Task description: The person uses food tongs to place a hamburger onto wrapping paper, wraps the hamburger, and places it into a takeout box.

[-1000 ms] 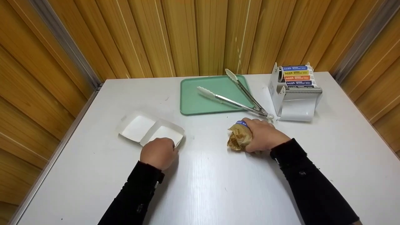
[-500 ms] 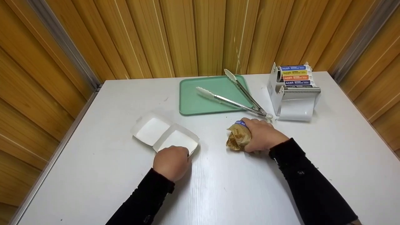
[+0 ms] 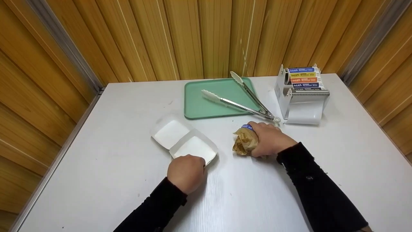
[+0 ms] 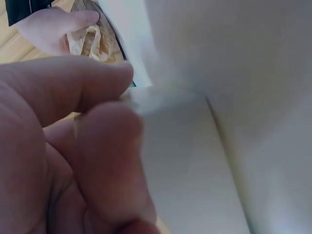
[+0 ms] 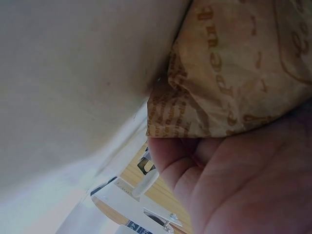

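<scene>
An opened white takeaway box (image 3: 193, 147) lies on the table, its lid folded out to the far left. My left hand (image 3: 186, 173) pinches the box's near wall; in the left wrist view the thumb and a finger (image 4: 109, 156) meet at the wall's edge. To the right, my right hand (image 3: 273, 139) grips a food item wrapped in brown printed paper (image 3: 246, 141), with a blue label on top. The right wrist view shows the printed wrapper (image 5: 229, 73) close up against the palm. What the paper covers is hidden.
Behind the hands is a green tray (image 3: 193, 108), with metal tongs (image 3: 239, 105) lying spread across it and past its right edge. A label dispenser (image 3: 304, 96) with several coloured rolls stands at the back right. Wooden panels (image 3: 180, 38) rise along the table's back and sides.
My left hand has drawn the box to the right and slightly nearer, toward the wrapped food. The right hand and the wrapped food have stayed in place.
</scene>
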{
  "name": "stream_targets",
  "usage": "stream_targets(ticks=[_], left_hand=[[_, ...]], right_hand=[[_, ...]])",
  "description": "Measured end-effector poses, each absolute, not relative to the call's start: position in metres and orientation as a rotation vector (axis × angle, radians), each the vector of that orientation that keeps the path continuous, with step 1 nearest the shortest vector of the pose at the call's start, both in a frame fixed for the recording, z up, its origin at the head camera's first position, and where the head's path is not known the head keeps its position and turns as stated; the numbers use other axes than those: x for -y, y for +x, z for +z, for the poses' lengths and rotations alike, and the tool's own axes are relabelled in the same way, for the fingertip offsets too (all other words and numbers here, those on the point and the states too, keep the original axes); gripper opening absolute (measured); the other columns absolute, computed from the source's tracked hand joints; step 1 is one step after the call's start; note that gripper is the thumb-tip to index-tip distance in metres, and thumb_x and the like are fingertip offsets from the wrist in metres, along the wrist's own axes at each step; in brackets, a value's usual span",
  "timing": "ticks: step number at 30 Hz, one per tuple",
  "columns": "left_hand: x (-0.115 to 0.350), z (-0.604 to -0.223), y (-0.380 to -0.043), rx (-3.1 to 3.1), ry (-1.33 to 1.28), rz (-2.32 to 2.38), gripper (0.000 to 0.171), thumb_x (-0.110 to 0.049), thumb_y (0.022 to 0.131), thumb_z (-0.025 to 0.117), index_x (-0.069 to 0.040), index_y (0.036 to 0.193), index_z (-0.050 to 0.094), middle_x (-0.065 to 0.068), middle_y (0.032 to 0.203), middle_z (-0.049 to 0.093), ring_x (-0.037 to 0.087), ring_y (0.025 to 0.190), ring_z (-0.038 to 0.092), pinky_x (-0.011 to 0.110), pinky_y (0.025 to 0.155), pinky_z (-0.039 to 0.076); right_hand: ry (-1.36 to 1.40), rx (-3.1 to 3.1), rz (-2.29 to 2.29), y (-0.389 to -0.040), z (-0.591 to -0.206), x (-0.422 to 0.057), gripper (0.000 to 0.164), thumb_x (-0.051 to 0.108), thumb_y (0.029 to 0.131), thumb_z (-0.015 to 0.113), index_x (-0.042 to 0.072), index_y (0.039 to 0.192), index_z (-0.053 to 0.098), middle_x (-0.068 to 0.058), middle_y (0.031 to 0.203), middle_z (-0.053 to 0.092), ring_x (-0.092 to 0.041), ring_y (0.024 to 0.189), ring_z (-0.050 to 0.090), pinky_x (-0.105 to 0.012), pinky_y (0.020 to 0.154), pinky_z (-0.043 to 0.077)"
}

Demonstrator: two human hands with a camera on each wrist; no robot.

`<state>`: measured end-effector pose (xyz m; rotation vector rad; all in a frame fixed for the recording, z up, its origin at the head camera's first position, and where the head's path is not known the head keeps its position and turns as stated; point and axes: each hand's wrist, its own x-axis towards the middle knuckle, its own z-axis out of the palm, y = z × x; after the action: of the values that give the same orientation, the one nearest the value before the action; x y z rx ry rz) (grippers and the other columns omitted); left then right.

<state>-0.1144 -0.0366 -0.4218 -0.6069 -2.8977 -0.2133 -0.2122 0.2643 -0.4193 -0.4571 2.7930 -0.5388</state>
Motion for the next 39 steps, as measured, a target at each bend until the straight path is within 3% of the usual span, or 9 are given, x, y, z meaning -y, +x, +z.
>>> stream_targets(ticks=[5,13,20,25,35,39], left_hand=[[0.028,-0.424,-0.109,2.856,-0.643,-0.188,0.025,-0.010,0.084,0.070,-0.017,0.060,0.066,0.002,0.054,0.063,0.023,0.051,0.061,0.036,0.040,0.037],[0.020,-0.425,-0.098,2.762,-0.752,-0.113,0.022,-0.012,0.081,0.076,-0.017,0.061,0.068,-0.001,0.059,0.065,0.020,0.054,0.063,0.038,0.044,0.045],[0.013,-0.426,-0.087,2.701,-0.858,0.002,0.023,-0.013,0.077,0.077,-0.020,0.058,0.066,-0.004,0.055,0.059,0.016,0.049,0.057,0.035,0.041,0.040],[0.009,-0.427,-0.095,2.663,-0.883,0.096,0.020,-0.009,0.076,0.077,-0.018,0.060,0.068,-0.002,0.057,0.059,0.017,0.051,0.058,0.033,0.044,0.042],[0.016,-0.427,-0.125,2.772,-0.883,-0.171,0.016,-0.001,0.084,0.072,-0.015,0.083,0.081,0.003,0.074,0.067,0.022,0.069,0.063,0.035,0.062,0.051],[0.018,-0.427,-0.132,2.843,-0.849,-0.410,0.011,-0.006,0.090,0.075,-0.014,0.096,0.081,0.002,0.086,0.075,0.022,0.080,0.069,0.036,0.073,0.056]], right_hand=[[-0.451,-2.789,-0.534,-0.212,-0.420,-0.265,0.114,0.028,0.065,0.088,0.009,0.162,0.032,-0.020,0.147,0.054,-0.043,0.132,0.049,-0.066,0.119,0.032],[-0.387,-2.767,-0.556,-0.212,-0.420,-0.269,0.116,0.026,0.066,0.087,0.010,0.165,0.029,-0.021,0.153,0.051,-0.042,0.137,0.047,-0.066,0.120,0.031],[-0.383,-2.781,-0.567,-0.212,-0.419,-0.273,0.117,0.028,0.065,0.090,0.008,0.164,0.030,-0.024,0.157,0.048,-0.044,0.142,0.045,-0.067,0.121,0.030],[-0.393,-2.803,-0.564,-0.213,-0.419,-0.280,0.116,0.026,0.063,0.089,0.006,0.163,0.033,-0.024,0.155,0.049,-0.044,0.138,0.048,-0.067,0.118,0.034],[-0.345,-2.788,-0.618,-0.216,-0.417,-0.291,0.116,0.024,0.066,0.090,0.004,0.163,0.031,-0.023,0.153,0.051,-0.040,0.128,0.054,-0.065,0.112,0.041],[-0.326,-2.791,-0.625,-0.216,-0.417,-0.293,0.115,0.024,0.067,0.091,0.005,0.163,0.032,-0.022,0.152,0.052,-0.039,0.127,0.054,-0.065,0.111,0.042]])
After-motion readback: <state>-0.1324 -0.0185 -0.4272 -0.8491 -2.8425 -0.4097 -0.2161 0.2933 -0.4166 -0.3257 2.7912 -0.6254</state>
